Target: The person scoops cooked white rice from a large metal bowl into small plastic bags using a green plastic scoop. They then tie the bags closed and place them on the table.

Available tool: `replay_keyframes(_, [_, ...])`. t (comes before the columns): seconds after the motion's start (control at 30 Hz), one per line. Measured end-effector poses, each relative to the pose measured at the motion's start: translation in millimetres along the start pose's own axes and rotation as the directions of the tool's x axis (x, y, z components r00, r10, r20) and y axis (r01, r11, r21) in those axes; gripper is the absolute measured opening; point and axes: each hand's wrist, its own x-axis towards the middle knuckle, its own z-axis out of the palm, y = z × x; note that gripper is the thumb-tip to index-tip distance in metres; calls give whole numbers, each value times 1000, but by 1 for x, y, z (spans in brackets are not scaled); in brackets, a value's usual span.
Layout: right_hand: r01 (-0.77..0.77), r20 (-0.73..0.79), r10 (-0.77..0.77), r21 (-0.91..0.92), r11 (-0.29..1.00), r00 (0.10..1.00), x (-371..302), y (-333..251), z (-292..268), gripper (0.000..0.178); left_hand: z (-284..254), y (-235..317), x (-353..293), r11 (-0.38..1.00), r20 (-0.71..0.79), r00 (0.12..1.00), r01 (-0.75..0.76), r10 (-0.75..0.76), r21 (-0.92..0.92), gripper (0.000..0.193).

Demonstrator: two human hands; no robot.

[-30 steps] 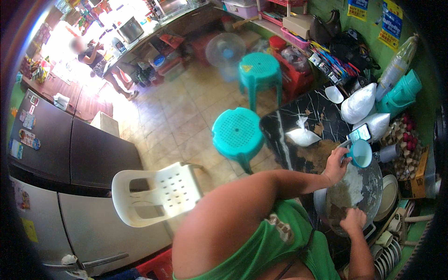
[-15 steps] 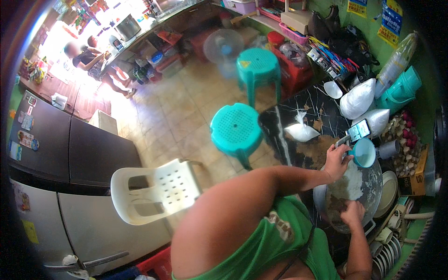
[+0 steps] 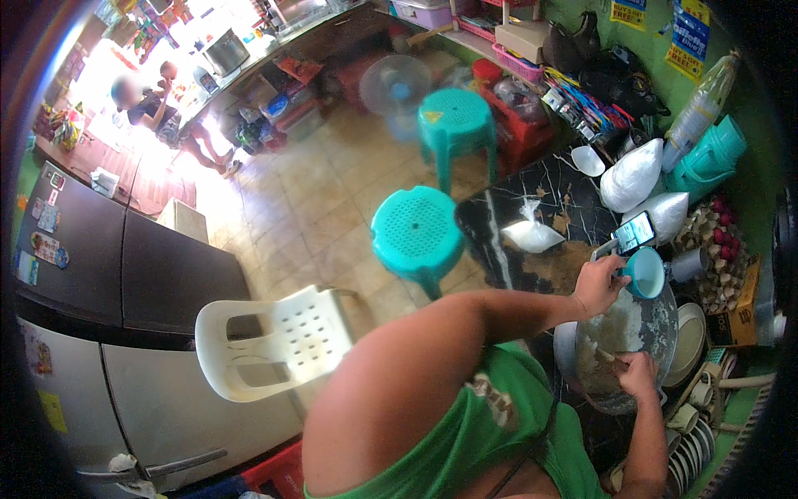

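A wide metal pot (image 3: 568, 359) stands on a black marble-patterned table, with a pale, lumpy white mixture (image 3: 622, 326) inside. My left hand (image 3: 600, 287) is closed on a teal plastic cup (image 3: 644, 273), held over the pot's far rim with its mouth facing up. Its inside looks pale. Inside the pot, near its near side, my right hand (image 3: 637, 374) is closed around a light wooden-looking stick-shaped utensil (image 3: 607, 356). The utensil's lower end is hidden in the mixture. Beside the cup, a lit phone (image 3: 634, 232) leans against white bags.
A tied bag of white powder (image 3: 532, 236) lies on the table among brown smears. Plates (image 3: 688, 341), a dish rack (image 3: 690, 453), egg trays (image 3: 723, 266) and teal buckets (image 3: 706, 162) crowd the right. Teal stools (image 3: 416, 233) and a white chair (image 3: 278, 341) stand left. Another person (image 3: 158, 112) is far off.
My right hand has shifted slightly within the pot, and the utensil in it now shows. My left hand and the cup stay nearly in place. The distant person's arm has risen.
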Motion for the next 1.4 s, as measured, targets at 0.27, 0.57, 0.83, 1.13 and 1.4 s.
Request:
replay_keyframes(0.27, [-30,36,19,318,948,999,8,21,0,34,-9,8,36,989,68,987,145,-147,40,24])
replay_keyframes(0.57, [-36,-104,88,419,907,991,15,88,12,31,-19,21,51,956,102,952,283,-290,74,32])
replay_keyframes(0.83, [181,-253,-69,453,873,965,-8,80,-30,33,-41,49,73,922,338,869,276,-360,272,31])
replay_keyframes(1.13, [-104,-255,247,467,878,935,-38,81,-58,38,-7,2,50,966,551,819,14,-159,258,37])
replay_keyframes(1.4, [-399,-685,341,80,913,643,-53,21,-30,34,21,22,1,827,623,653,562,-430,-19,28])
